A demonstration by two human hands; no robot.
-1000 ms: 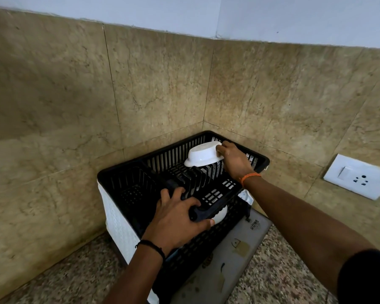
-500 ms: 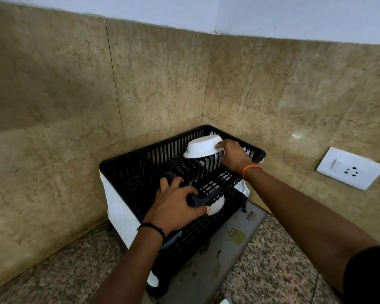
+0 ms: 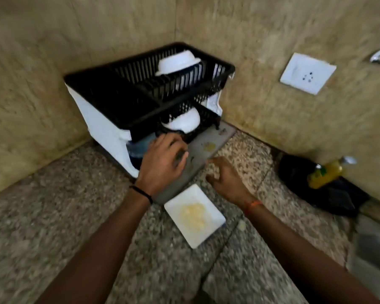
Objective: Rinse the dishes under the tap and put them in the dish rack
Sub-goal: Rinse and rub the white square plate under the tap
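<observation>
A square white plate smeared with yellow residue (image 3: 194, 215) is seen on the speckled stone counter (image 3: 53, 216), just below and between both hands. The left hand (image 3: 162, 160) is laid, fingers loosely curled, on the grey drain tray (image 3: 203, 148) beneath the two-tier black plastic dish rack (image 3: 149, 84). The right hand (image 3: 225, 176) is held open and empty beside the tray's edge.

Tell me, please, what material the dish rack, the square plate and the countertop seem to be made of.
The dish rack looks like moulded plastic: thin black slatted baskets on matt white side panels. The square plate is smooth, plain white with yellow residue; ceramic or melamine, the blur leaves it open. The countertop looks like polished granite, judging by its fine grey-brown speckle.
</observation>
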